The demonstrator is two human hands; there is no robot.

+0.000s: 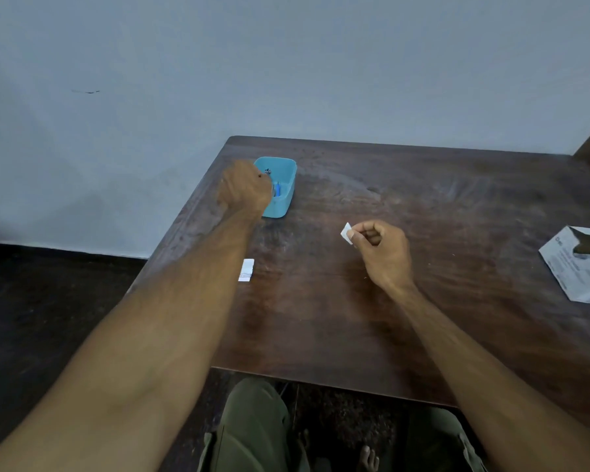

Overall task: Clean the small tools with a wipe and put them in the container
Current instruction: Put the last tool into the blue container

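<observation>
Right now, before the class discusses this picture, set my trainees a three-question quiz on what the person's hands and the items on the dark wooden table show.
1. True or false: the left hand is at the light blue plastic container.
2. What does the right hand pinch? A) a small white wipe B) a metal tool C) nothing
3. Name the flat white item lying on the dark wooden table between the person's forearms.

Key
1. True. The closed hand covers the container's near-left rim.
2. A. The small white wipe is pinched at the fingertips, held above the table.
3. A small white packet, possibly a wipe sachet.
</observation>
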